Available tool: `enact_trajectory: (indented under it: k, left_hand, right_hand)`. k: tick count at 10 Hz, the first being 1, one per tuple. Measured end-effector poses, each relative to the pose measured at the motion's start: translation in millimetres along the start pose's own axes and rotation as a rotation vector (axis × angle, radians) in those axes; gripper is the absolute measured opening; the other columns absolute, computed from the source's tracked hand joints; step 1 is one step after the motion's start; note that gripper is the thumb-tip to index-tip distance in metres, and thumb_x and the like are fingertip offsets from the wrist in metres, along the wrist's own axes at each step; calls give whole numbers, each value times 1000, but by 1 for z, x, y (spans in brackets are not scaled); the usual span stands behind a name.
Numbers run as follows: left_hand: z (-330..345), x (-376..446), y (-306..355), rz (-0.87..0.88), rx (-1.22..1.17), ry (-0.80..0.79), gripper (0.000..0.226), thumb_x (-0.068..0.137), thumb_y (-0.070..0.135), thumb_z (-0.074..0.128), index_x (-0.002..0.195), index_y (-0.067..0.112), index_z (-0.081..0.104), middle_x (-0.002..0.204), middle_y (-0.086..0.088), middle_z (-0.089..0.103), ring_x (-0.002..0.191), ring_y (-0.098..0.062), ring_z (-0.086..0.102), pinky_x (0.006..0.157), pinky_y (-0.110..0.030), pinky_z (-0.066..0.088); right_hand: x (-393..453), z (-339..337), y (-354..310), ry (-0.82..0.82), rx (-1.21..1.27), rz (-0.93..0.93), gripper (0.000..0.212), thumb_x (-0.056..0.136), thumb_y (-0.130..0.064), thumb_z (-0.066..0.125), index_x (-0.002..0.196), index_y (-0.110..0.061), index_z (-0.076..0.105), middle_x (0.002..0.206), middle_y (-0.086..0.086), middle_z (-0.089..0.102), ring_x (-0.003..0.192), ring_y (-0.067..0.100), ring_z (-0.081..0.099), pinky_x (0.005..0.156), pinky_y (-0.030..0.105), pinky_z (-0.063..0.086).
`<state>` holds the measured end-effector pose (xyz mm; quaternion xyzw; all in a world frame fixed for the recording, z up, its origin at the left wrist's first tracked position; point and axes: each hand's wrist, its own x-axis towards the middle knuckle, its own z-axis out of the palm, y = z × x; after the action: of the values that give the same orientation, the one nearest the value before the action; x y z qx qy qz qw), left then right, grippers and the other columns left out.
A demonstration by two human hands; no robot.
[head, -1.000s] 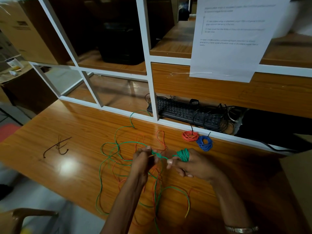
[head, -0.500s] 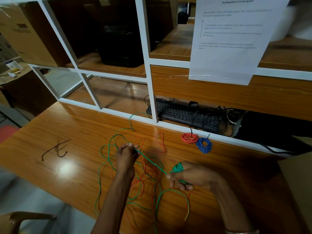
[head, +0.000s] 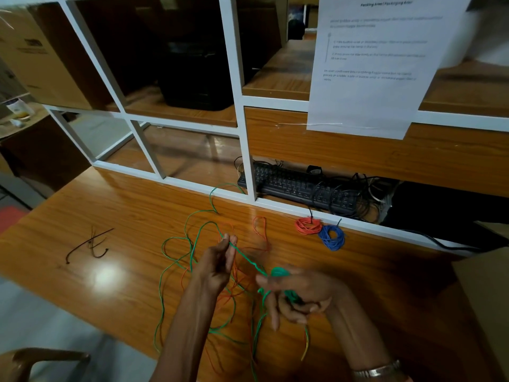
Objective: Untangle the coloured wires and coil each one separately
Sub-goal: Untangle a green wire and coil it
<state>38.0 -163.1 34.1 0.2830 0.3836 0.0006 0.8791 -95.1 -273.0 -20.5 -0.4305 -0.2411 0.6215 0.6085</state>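
A: What's nearest?

B: The right hand, fingers curled round a green coil. A second ago that coil sat higher, facing the camera; now the hand has dropped and rolled over it, so another turn looks wound on.

A: And the left hand?

B: It has moved away to the left. Its fingertips pinch the green wire, which now runs taut between the hands. Loose green and orange wire lies tangled on the table beneath, so I'd judge plenty remains.

A: Anything finished?

B: Farther right, an orange coil and a blue coil, touching. Black ties lie far left.

A: Any writing?

B: The sheet at the back is too blurred to read.
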Motion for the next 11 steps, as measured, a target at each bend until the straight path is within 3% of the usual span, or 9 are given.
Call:
enact_trajectory:
  k: [1,2,3,4,6,7,8,9,11]
  left_hand:
    - [3,-4,-1,-80,-112,-16,14,103,6,61,91,5,68,67,-8,76,56,-13,75,48,-25,61]
    - [7,-8,-4,-143,-205,-34,17,103,5,59,89,2,67,68,-14,74,54,-20,75,48,-32,62]
    - [10,-17,-12,-192,-269,-81,21,104,2,54,88,2,68,73,-18,75,57,-25,76,56,-39,64]
    - [12,-27,-20,-208,-281,-146,15,89,-8,58,89,0,70,87,-16,76,67,-29,79,63,-42,66]
    - [20,-33,-22,-190,-255,-168,3,81,9,73,81,6,73,79,-4,75,66,-19,78,75,-39,64]
    - [15,-28,-11,-161,-290,-153,24,86,29,77,77,7,72,68,2,70,57,-12,72,87,-37,59]
    - [10,-19,-2,-133,-268,-106,25,105,22,55,86,13,67,55,3,60,45,-10,58,70,-40,64]
    - [6,-12,6,-116,-209,-86,33,107,8,41,86,18,64,54,3,55,37,-11,51,69,-30,55]
    - [-2,0,19,-73,-300,-83,30,109,8,41,86,14,60,57,-2,60,41,-11,57,46,-21,52]
  right_hand:
    - [-42,-31,59,30,382,-321,61,106,-51,46,94,0,76,54,1,64,33,6,46,47,18,42]
    - [-98,-93,-85,57,704,-811,62,110,-44,41,95,6,74,53,4,67,30,9,42,53,22,49]
    - [-109,-105,-147,344,852,-966,52,107,-39,48,120,6,69,69,0,71,46,5,59,61,19,50]
    - [-114,-115,-156,585,992,-1117,51,103,-29,52,142,5,50,121,13,73,100,15,74,94,26,52]
    - [-90,-126,-149,1209,513,-764,47,95,2,58,142,1,51,151,14,51,141,21,47,118,31,34]
    - [-95,-115,-146,1288,-69,-236,33,95,-8,61,127,-9,57,126,2,63,123,18,58,109,39,43]
    - [-94,-110,-137,1026,-550,197,34,91,-37,68,110,-9,64,104,0,70,96,19,65,99,47,51]
    - [-83,-102,-129,853,-697,238,54,89,-55,69,108,-4,65,86,9,79,75,19,75,86,37,60]
    - [-101,-84,-142,495,-656,388,71,98,-62,55,83,5,74,50,6,61,32,10,45,46,22,40]
